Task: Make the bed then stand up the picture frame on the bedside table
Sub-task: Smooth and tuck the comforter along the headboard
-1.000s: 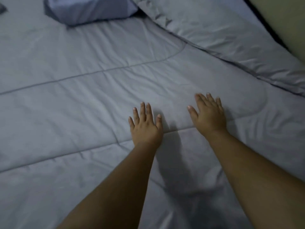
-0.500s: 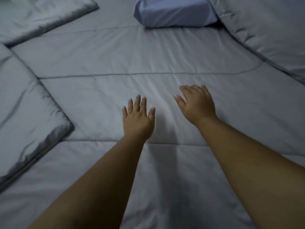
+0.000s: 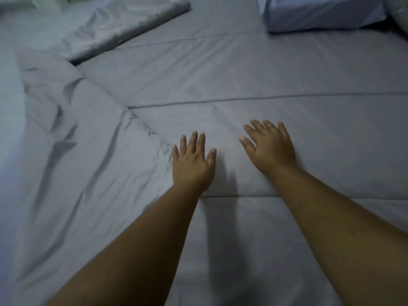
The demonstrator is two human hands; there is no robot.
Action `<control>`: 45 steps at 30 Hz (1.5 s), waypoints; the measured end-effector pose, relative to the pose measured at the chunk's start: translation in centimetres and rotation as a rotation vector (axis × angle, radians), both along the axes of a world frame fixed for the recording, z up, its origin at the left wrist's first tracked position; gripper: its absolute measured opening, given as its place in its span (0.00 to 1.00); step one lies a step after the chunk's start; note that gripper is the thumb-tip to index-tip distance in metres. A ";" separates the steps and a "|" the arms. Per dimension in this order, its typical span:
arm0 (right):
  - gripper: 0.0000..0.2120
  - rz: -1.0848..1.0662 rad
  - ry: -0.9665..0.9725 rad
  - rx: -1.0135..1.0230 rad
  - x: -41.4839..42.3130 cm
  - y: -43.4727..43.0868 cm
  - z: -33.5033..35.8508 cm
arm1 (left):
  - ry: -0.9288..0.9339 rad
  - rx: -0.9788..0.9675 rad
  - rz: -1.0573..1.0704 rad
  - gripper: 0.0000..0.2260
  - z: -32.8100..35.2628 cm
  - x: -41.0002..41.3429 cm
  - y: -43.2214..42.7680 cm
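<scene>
A grey quilted comforter (image 3: 287, 80) covers the bed and fills most of the view. My left hand (image 3: 192, 164) lies palm down on it, fingers spread, holding nothing. A little to its right, my right hand (image 3: 270, 149) hovers just above or rests lightly on the comforter, fingers apart and empty. Left of my left hand, the comforter's folded-over part (image 3: 72, 155) is creased and wrinkled. A light blue pillow (image 3: 320, 12) lies at the top right. No picture frame or bedside table shows.
Another folded grey flap of bedding (image 3: 123, 25) lies at the top left. Pale objects at the top left corner (image 3: 44, 3) are too blurred to tell.
The view has swung left: the pillow has shifted to the right in the frame and the wrinkled folded part now shows at left. Both hands stay flat, side by side on the comforter.
</scene>
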State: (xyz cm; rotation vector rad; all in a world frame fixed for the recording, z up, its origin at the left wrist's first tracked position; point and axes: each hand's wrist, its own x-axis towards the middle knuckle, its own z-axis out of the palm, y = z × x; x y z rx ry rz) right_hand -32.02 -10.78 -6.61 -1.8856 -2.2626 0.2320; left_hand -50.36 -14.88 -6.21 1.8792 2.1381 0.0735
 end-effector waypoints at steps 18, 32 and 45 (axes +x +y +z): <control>0.29 -0.014 0.052 0.009 -17.7 1.6 -2.8 | 0.015 -0.013 -0.059 0.26 -2.3 -15.9 4.7; 0.23 -0.351 -0.066 0.136 -26.7 -3.3 -6.1 | 0.017 0.054 -0.515 0.24 -5.0 -26.2 9.6; 0.20 -0.565 -0.160 0.345 -27.7 -3.8 -12.3 | 0.100 0.291 -0.674 0.25 -10.9 -27.0 11.5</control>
